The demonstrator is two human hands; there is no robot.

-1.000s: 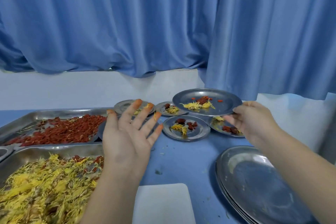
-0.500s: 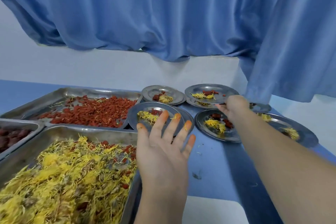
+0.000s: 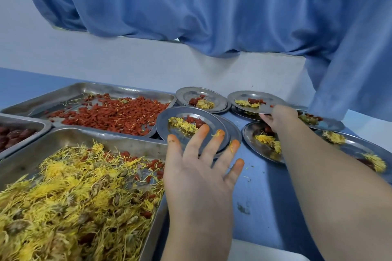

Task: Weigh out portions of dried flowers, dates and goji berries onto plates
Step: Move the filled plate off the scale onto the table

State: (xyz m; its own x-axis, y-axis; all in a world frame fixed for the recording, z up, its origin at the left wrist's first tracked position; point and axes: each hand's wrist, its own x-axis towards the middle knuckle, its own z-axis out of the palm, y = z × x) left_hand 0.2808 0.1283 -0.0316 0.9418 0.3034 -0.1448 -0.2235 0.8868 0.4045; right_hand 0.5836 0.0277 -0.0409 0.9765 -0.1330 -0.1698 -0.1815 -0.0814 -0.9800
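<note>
Now you are setting the round steel plate [image 3: 250, 96] of yellow flowers and red berries, lifted a second ago, onto another plate near the blue worktop's [image 3: 254, 186] far edge. Your right hand [image 3: 277, 119] fingers are pinching its rim. Your left hand [image 3: 199, 176] is hovering, fingers spread and released, so another portion is probably finishing.
</note>
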